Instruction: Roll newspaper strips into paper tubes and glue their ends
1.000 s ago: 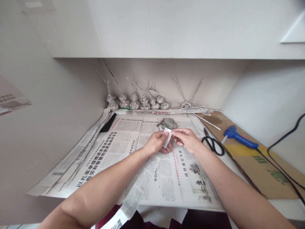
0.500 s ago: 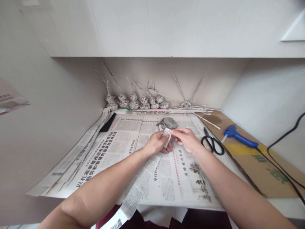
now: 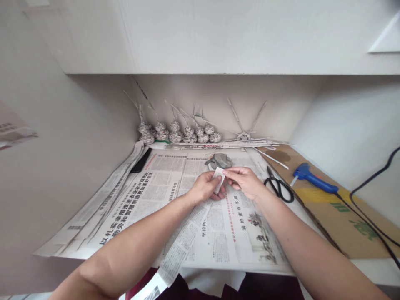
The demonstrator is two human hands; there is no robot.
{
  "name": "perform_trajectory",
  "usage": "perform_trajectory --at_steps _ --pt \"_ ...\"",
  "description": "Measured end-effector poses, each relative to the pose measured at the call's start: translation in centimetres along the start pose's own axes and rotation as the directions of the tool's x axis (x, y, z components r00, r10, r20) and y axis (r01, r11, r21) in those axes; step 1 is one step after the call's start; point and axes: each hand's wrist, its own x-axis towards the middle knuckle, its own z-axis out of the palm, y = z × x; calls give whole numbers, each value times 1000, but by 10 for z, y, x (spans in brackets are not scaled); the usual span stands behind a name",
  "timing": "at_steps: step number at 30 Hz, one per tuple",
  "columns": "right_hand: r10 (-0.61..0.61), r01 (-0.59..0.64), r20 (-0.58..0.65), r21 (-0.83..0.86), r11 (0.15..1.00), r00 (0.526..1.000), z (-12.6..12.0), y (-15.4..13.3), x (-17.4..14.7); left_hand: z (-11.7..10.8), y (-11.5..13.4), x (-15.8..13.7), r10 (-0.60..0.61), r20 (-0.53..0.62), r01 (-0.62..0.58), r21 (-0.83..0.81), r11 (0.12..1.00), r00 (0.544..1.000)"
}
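Coming in from 8 o'clock, the left hand point(image 3: 204, 186) is loosely curled, its thumb pressing a newspaper strip point(image 3: 181, 243) against the fingers, the strip trailing toward 7 o'clock past the edge of the surface point(image 3: 215, 250). From 4 o'clock the right hand point(image 3: 243, 182) reaches in palm inward, thumb and forefinger pinched on the strip's upper end. Scissors point(image 3: 279, 188) lie at its 3 o'clock, with a blue glue gun point(image 3: 320, 181) beyond on cardboard point(image 3: 331, 225).

A long, narrow newspaper strip point(image 3: 178, 250), pale with dark print, slants from the bottom edge, left of centre, to mid-frame.
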Motion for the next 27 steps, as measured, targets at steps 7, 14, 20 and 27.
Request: perform_trajectory --at_steps 7,14,20,27 --pt "12 -12 26 9 1000 1000 -1 1 0 -1 -4 2 9 4 -9 4 1000 1000" --pt "0 1 -35 21 1000 999 1 2 1 0 -5 1 14 4 -14 6 1000 1000" --pt "3 -1 -84 26 1000 996 3 3 2 0 -6 0 3 11 -3 1 1000 1000" --pt "-6 9 -92 25 1000 996 4 5 4 3 -1 -2 -20 9 20 16 1000 1000"
